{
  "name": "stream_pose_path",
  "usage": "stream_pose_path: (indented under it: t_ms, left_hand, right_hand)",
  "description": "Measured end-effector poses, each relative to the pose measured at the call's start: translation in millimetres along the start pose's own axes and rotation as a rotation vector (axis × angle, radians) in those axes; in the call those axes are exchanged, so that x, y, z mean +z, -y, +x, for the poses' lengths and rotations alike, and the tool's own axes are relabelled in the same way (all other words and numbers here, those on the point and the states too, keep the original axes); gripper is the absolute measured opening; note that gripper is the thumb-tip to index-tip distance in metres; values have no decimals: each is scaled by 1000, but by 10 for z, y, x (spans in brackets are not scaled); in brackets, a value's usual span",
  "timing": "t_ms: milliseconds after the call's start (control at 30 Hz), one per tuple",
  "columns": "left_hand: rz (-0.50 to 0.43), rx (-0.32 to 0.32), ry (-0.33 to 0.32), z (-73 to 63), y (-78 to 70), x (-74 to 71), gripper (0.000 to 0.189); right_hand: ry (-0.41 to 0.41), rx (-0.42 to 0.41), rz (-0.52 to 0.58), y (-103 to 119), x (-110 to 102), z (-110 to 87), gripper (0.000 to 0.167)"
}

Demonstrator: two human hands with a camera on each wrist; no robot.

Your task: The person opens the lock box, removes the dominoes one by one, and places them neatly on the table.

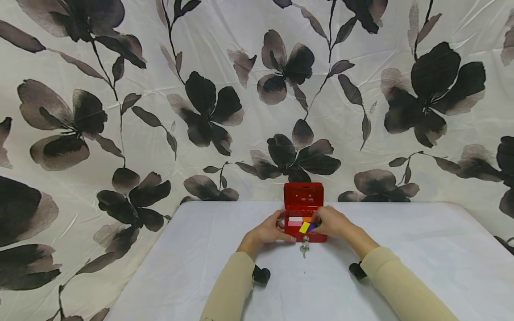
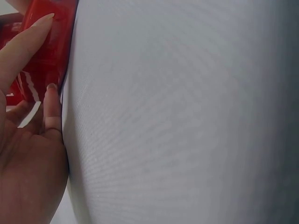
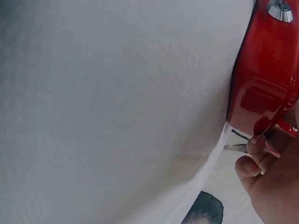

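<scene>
A small red metal cash box point(image 1: 304, 196) stands on the table with its lid raised. In it lie a white block point(image 1: 295, 219), a pink block point(image 1: 295, 224), an orange block point(image 1: 307, 219) and a tilted yellow block point(image 1: 304, 228). My left hand point(image 1: 268, 229) holds the box's left side, thumb along the front wall in the left wrist view. From the right, my right hand point(image 1: 331, 221) reaches over the rim, thumb and finger at a purple block point(image 1: 311, 228), which they appear to pinch. Its other fingers bend outside the box point(image 3: 261, 93); the box's right interior is hidden.
Keys point(image 1: 304, 252) hang from the lock point(image 1: 306, 241) at the box's front. A white cloth covers the table point(image 1: 201, 249). Behind its far edge hangs a flower-patterned curtain point(image 1: 249, 120). Dark wrist devices point(image 1: 262, 274) sit beneath both forearms.
</scene>
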State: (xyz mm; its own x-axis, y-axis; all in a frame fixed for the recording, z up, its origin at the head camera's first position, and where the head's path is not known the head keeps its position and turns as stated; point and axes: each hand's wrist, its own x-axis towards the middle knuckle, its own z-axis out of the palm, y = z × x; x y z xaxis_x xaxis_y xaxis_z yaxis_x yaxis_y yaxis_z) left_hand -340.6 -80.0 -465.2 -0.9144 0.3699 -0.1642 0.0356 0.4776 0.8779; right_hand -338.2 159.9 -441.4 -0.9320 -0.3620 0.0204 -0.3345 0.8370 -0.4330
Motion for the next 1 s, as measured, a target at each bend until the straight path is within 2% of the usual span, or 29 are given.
stream_pose_path:
  t_ms: [333,733,1000]
  left_hand:
    - [-6,4,16,10,18,-17,99]
    - [1,0,3,7,10,-2,100]
    - [-2,-2,0,14,14,0,101]
  right_hand:
    - [-29,-5,-38,15,23,-18,30]
    - [0,-4,13,-17,2,-32,28]
    - [-18,-38,57,-24,-51,-77,32]
